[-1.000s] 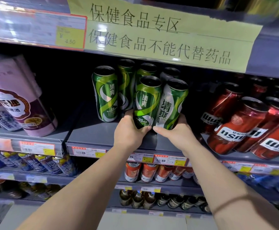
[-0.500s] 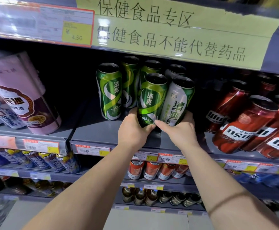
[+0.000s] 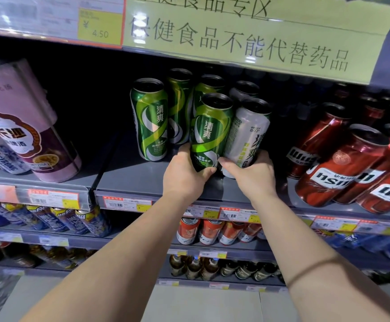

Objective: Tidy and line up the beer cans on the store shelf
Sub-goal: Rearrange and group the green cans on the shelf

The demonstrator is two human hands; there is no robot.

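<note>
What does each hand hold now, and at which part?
The left hand grips the green can at its lower end. The right hand grips the silver-sided can beside it, also near the base.

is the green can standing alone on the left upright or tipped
Upright: the lone green can stands on its base on the shelf, top rim up, untouched.

On the middle shelf (image 3: 143, 182), two front cans stand side by side and touching: the left hand (image 3: 184, 173) grips the left front can (image 3: 209, 133), the right hand (image 3: 252, 175) grips the right front can (image 3: 247, 135). More cans (image 3: 180, 105) stand behind them, and a single can (image 3: 150, 122) stands apart to their left. Tilted cans (image 3: 342, 163) lean at the far right of the same shelf, and a large pack (image 3: 22, 126) sits on the shelf section to the left.
</note>
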